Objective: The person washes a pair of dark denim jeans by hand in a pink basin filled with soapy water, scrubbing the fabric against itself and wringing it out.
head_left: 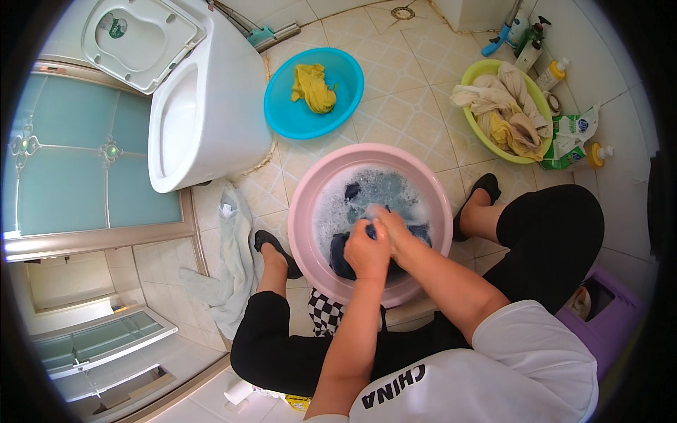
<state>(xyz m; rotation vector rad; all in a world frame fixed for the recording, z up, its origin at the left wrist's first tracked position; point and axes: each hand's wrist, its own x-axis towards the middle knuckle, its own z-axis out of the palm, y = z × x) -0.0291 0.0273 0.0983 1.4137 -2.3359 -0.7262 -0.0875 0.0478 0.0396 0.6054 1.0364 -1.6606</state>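
Left hand: (368,250) curled closed, apparently on a bit of dark cloth (341,255); fingertips hidden, exact grip can't be told.
Right hand: (395,229) pressed against the left, fingers bent round the same spot; looks like a two-handed rub or squeeze, can't tell which.
Dark cloth: in the pink basin (300,225), bunched under and beside the hands, partly underwater. A small dark lump (352,190) pokes up farther off; same piece or another, can't tell.
Suds: (330,201) white foam round the basin wall, cloudy bluish water in the middle. Soaking and soaping done, I'd say; scrubbing in hand, somewhere mid-wash.
Left for dark cloth: rinse and wring, my read. No clean water seen in the pink basin.
Blue basin: (282,123) beyond the pink one, toward the toilet (211,106); one yellow cloth (314,88) crumpled inside. Washed or waiting, can't tell.
Green basin: (474,134) far right by the wall, heaped with pale laundry (518,95), some hanging over the rim. Same doubt: done pile or queue, unclear.
Pale towel: (236,247) on the floor outside the left foot, in no basin; probably not dealt with, if it's part of the load.
Checked cloth: (326,314) just below the pink basin's near edge, mostly hidden; status unknown.
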